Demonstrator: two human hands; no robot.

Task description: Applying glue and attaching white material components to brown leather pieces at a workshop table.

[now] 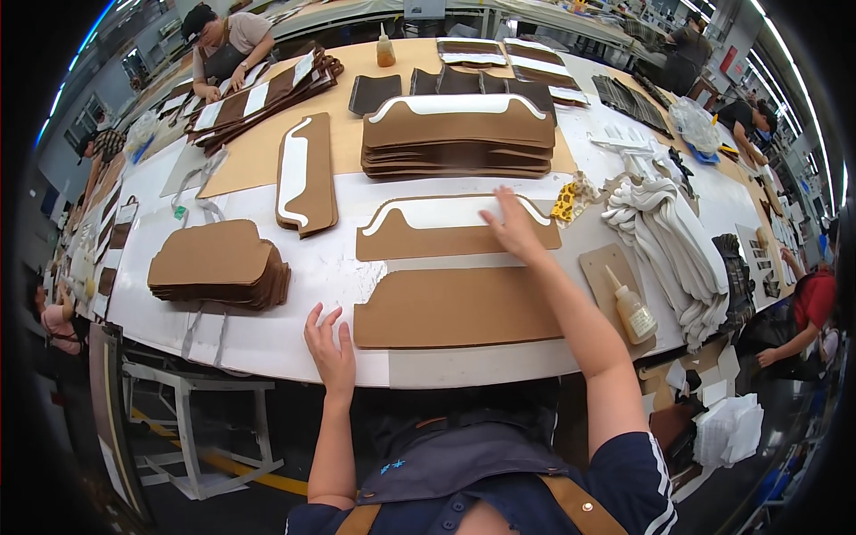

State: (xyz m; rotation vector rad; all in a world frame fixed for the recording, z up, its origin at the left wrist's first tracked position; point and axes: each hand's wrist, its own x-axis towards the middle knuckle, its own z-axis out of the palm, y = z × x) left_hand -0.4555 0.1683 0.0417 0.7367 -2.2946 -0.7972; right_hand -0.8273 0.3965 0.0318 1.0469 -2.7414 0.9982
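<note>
My right hand point(514, 225) reaches forward, fingers spread, over the right part of a brown leather-like panel point(428, 247); it seems to rest on it. A white shaped strip point(446, 212) lies along that panel's upper edge. Nearer to me is a plain brown panel point(455, 308), crossed by my right forearm. By its left edge, at the table's front, my left hand point(330, 352) is open with fingers apart, holding nothing. Behind, a stack of similar brown panels point(456, 147) carries a white strip on top. Another brown panel with a white strip point(319, 174) lies crosswise to the left.
A stack of brown pieces point(214, 254) sits left. On the right, a bottle with a pointed nozzle point(635, 316) lies on a beige board point(597, 267), beside folded white strips point(669, 250). Another nozzle bottle point(385, 51) stands far back. A co-worker point(227, 49) works at the far left.
</note>
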